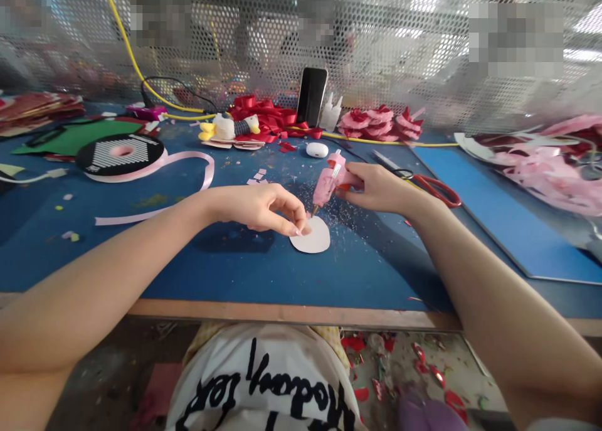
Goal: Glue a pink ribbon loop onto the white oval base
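Now the left hand [263, 206] pinches a white paper disc [311, 237] near the worktop's [226, 274] front edge. Right hand [376, 187] grips a pink glue gun [329, 181], nozzle touching the disc.

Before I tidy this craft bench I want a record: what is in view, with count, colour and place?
glue gun: 1, pink, in the right hand, nozzle down at the disc
disc: 1, white, flat on the table centre
table: 1, blue top, wooden front edge
ribbon spool: 1, black with pink ribbon trailing, left
scissors: 1, red handles, right of the glue gun
phone: 1, black, propped upright at the back
toy duck: 1, white and yellow, back centre
red bows: a heap, behind the duck
pink flowers: several, back right
left hand: 1, fingertips pinching the disc's edge
right hand: 1, gripping the glue gun
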Available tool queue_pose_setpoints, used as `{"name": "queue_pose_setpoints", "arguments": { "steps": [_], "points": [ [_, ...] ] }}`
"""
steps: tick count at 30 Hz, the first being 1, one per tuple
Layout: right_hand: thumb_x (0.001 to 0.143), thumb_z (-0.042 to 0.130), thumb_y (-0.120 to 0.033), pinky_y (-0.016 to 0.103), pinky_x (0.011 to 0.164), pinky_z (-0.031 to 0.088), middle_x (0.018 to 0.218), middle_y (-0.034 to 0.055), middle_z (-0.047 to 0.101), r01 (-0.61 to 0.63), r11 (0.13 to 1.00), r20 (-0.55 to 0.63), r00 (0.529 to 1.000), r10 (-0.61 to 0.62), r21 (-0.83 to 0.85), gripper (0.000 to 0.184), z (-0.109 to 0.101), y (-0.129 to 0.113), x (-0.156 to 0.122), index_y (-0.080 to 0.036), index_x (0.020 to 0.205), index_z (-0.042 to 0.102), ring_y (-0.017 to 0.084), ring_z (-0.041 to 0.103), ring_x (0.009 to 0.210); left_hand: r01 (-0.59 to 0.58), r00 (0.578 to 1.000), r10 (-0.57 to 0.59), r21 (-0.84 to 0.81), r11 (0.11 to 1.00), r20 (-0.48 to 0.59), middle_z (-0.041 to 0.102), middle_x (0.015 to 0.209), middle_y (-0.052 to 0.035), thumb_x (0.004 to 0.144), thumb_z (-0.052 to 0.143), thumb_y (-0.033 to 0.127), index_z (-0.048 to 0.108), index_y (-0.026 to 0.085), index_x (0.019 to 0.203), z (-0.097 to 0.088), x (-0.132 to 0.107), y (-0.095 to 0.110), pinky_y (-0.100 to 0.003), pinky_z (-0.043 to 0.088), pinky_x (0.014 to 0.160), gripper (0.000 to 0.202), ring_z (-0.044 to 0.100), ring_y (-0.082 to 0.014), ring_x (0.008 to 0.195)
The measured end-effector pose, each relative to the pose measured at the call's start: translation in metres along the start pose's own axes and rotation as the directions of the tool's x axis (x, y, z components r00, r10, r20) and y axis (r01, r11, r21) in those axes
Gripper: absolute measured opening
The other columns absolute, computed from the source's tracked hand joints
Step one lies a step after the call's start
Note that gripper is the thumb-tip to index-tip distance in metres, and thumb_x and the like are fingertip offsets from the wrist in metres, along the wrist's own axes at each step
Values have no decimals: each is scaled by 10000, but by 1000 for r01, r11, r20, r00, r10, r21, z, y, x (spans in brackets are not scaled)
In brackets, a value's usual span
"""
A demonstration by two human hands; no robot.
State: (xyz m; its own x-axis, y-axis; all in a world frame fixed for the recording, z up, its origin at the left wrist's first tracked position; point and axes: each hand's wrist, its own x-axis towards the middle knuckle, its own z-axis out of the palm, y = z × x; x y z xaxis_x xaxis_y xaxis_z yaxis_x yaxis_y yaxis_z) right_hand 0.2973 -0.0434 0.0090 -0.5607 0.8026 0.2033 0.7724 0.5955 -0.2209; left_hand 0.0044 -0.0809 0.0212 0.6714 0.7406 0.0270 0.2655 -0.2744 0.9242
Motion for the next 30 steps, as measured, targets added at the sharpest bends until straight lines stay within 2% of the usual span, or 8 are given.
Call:
{"name": "queue_pose_setpoints", "arguments": {
  "steps": [3,5,8,12,16,22,27,30],
  "points": [
    [807,619,-362,303,593,296,729,11,541,-8,1000,8,1000,9,-23,248,2,1,1,-228,753,418,142,439,620,63,950,-69,29,998,305,783,1002,-79,686,806,248,739,207,712,-1,1,1,-191,373,516,83,719,-269,961],
    [810,620,-363,306,597,300,732,14,545,-18,999,5,1000,18,-27,242,2,1,1,-230,758,425,147,446,627,66,930,-71,25,997,361,775,1095,-78,749,751,239,738,211,738,-2,1,2,-176,374,524,33,698,-274,1077],
    [815,615,-358,308,601,306,735,15,547,-24,999,-9,1000,24,-27,238,3,0,1,-232,756,423,151,453,632,69,924,-71,17,997,376,768,1136,-80,769,730,221,741,212,757,-2,2,1,-161,363,512,19,682,-272,1133],
    [816,613,-352,306,598,303,735,16,551,-26,999,-20,999,25,-29,250,4,0,1,-232,737,408,145,434,619,97,928,-90,-2,995,360,773,1123,-87,724,762,226,753,212,749,-2,1,0,-164,317,455,29,713,-264,1033],
    [821,609,-344,305,598,294,728,15,549,-31,999,-31,999,30,-44,258,5,0,2,-229,728,399,143,430,620,125,926,-108,-23,992,363,770,1116,-89,687,779,237,754,217,740,-3,1,0,-175,255,420,62,692,-291,1100],
    [822,599,-323,303,595,276,698,3,522,-27,999,-51,998,24,-45,263,5,1,2,-229,704,384,134,394,597,101,918,-92,-4,995,385,763,1157,-82,733,744,238,752,229,764,-3,1,-1,-165,283,439,33,674,-285,1161],
    [807,597,-298,300,607,281,711,7,529,10,999,-77,997,-13,-35,243,5,1,2,-230,712,384,146,410,620,102,930,-96,2,995,355,778,1089,-90,692,771,223,752,214,731,-3,1,0,-175,335,489,44,698,-294,1089],
    [812,578,-296,305,629,293,729,16,540,16,999,-84,996,-19,-34,216,4,1,2,-230,728,390,158,435,647,86,922,-91,30,996,377,768,1142,-76,752,732,234,738,219,757,-3,2,0,-170,324,486,17,678,-272,1142]
  ]
}}
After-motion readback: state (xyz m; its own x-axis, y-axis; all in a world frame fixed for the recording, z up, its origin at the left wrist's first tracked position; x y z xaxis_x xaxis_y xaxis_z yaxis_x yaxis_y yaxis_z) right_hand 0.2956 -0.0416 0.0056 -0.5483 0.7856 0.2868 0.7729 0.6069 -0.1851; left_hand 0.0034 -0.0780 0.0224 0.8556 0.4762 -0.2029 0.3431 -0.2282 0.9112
